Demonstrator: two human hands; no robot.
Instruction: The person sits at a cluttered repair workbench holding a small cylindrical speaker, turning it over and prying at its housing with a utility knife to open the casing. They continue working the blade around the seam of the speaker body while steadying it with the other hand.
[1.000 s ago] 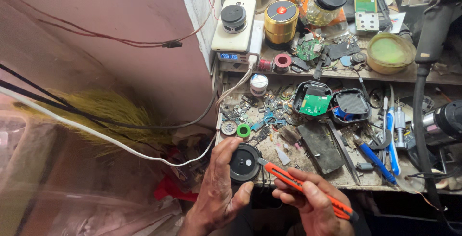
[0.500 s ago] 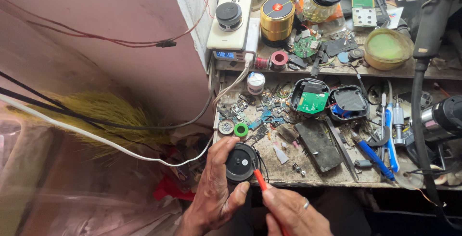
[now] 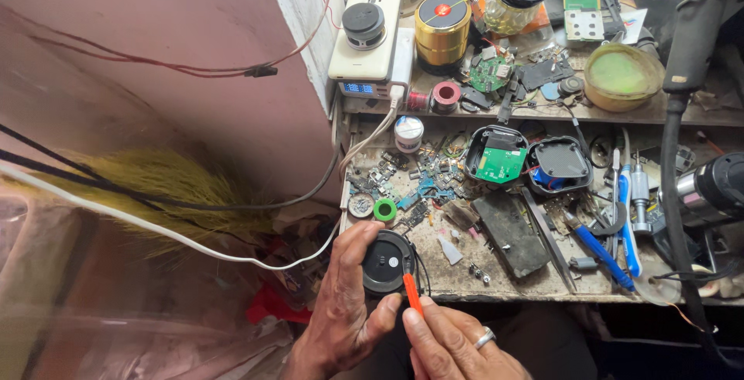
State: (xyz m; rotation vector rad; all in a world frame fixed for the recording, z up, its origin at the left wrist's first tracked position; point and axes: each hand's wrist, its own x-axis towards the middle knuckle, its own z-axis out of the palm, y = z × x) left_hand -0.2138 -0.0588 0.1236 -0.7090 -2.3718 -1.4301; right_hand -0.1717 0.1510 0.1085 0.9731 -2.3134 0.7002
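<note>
— Where's the round black speaker [image 3: 387, 262]?
— At the bench [image 3: 527, 287] edge, gripped by the left hand [image 3: 345, 302] to steady it.
— And the right hand [image 3: 457, 345]?
— Clenched around an orange screwdriver [image 3: 411, 293], tip against the speaker's face.

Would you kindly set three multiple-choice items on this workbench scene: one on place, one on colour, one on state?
1. Where is the small green ring?
A. just beyond the round black device
B. on the upper shelf
C. on the floor

2. The thin tool in the right hand is:
A. blue
B. orange
C. white

3. The black square casing is:
A. shut
B. wrapped
C. open, green board showing

Answers: 1 A, it lies on the bench past the device in the left hand. 2 B, its shaft is orange. 3 C, the board is exposed.
</note>
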